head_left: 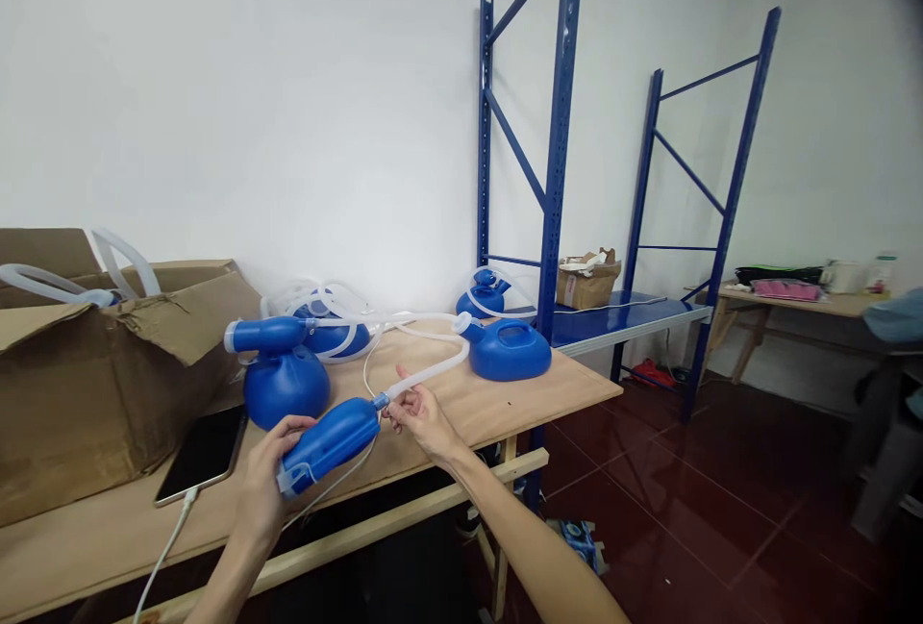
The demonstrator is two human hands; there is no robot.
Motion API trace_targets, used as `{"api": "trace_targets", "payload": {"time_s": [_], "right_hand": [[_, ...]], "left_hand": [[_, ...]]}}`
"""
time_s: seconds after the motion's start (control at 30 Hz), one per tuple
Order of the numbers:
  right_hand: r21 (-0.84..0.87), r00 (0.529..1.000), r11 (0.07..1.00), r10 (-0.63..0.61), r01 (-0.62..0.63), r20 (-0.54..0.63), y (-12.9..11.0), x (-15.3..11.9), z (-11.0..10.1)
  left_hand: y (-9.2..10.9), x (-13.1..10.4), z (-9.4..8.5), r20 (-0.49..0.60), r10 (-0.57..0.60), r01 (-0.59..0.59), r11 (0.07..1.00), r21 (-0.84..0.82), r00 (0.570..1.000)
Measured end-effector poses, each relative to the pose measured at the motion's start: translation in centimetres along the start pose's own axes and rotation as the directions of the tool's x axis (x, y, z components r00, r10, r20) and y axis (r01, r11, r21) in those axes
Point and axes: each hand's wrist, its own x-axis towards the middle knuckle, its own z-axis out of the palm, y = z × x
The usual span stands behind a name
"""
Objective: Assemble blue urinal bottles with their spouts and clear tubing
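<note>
The large brown cardboard box is running past the left edge, its flaps hiding most of what is lying beneath the looping translucent white plastic tubes. The blue cylindrical plastic bottle is covering some fingers of the left hand, while coiled white tubing is partly hiding a rounded blue plastic jug farther back. On the pale wooden counter a dark speck is looking too small to identify, and a light-blue shape is blurring into the right edge.
</note>
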Motion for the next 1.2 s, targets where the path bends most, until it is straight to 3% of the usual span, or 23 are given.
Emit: {"api": "trace_targets", "payload": {"time_s": [0.13, 0.27, 0.33, 0.43, 0.5, 0.57, 0.63, 0.7, 0.77, 0.9, 0.97, 1.07, 1.2], "right_hand": [[0.072, 0.998, 0.995, 0.065, -0.065, -0.004, 0.0, -0.2, 0.1], [0.154, 0.991, 0.979, 0.132, -0.130, 0.001, -0.2, -0.3, 0.2], [0.185, 0.987, 0.969, 0.162, -0.162, 0.013, -0.3, -0.3, 0.2], [0.217, 0.975, 0.951, 0.221, -0.221, 0.024, -0.3, -0.4, 0.2], [0.221, 0.967, 0.942, 0.254, -0.254, 0.028, -0.4, -0.5, 0.2], [0.212, 0.963, 0.940, 0.266, -0.266, 0.032, -0.3, -0.5, 0.2], [0.196, 0.960, 0.939, 0.277, -0.281, 0.049, -0.2, -0.4, 0.3], [0.187, 0.956, 0.937, 0.286, -0.294, 0.068, 0.1, -0.3, 0.4], [0.184, 0.963, 0.945, 0.263, -0.270, 0.062, 0.3, -0.1, 0.5], [0.120, 0.989, 0.982, 0.147, -0.146, 0.001, 0.3, 0.1, 0.4], [0.062, 0.994, 0.992, 0.107, -0.106, 0.000, 0.3, 0.2, 0.2], [0.029, 0.997, 0.997, 0.078, -0.078, 0.001, 0.5, 0.2, 0.1], [0.088, 0.995, 0.991, 0.101, -0.099, -0.014, 1.1, 0.3, 0.1]], "left_hand": [[-0.8, -0.1, -1.4, 0.096, 0.213, -0.230, 0.945, 0.233, 0.972], [-1.3, -1.0, -1.6, 0.170, 0.421, -0.454, 0.814, 0.364, 0.891], [-1.5, -1.1, -1.9, 0.254, 0.527, -0.584, 0.702, 0.407, 0.811], [-1.8, -0.8, -2.6, 0.398, 0.672, -0.773, 0.459, 0.438, 0.624], [-2.0, -0.5, -3.1, 0.449, 0.726, -0.835, 0.321, 0.447, 0.520], [-2.2, -0.4, -3.5, 0.476, 0.745, -0.855, 0.246, 0.456, 0.468], [-2.3, -0.4, -3.6, 0.491, 0.744, -0.860, 0.221, 0.461, 0.454], [-2.3, -0.6, -3.3, 0.484, 0.740, -0.858, 0.246, 0.451, 0.466], [-2.2, -0.9, -2.7, 0.437, 0.725, -0.831, 0.347, 0.435, 0.532], [-1.5, -1.6, -1.0, 0.218, 0.560, -0.598, 0.707, 0.377, 0.799], [-1.1, -1.6, -0.6, 0.152, 0.435, -0.460, 0.823, 0.333, 0.888], [-0.7, -1.1, -0.7, 0.174, 0.273, -0.315, 0.902, 0.294, 0.946], [-0.1, -0.6, -0.9, 0.193, 0.150, -0.208, 0.922, 0.327, 0.970]]}}
